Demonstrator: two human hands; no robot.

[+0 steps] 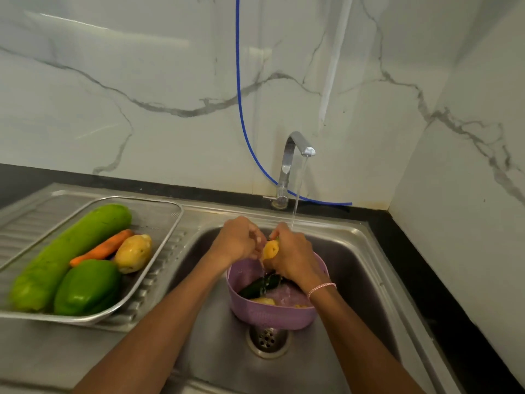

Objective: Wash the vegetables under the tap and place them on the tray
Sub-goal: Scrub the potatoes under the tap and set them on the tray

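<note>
1. Both hands meet over the colander (247, 309) in the sink (355, 265). The right hand (292, 255) wraps round the yellow vegetable (270, 248), and the left hand (240, 240) curls its fingers onto the other side.
2. The vegetable sits above the colander, just under the stream from the tap (295, 143), and it is dripping.
3. It looks firm, light and wet, so probably slippery; a full grip round its middle seems safest.
4. The tray (179, 207), at left, holds a gourd (71, 251), carrot (105, 247), potato (133, 253) and pepper (88, 287).
</note>
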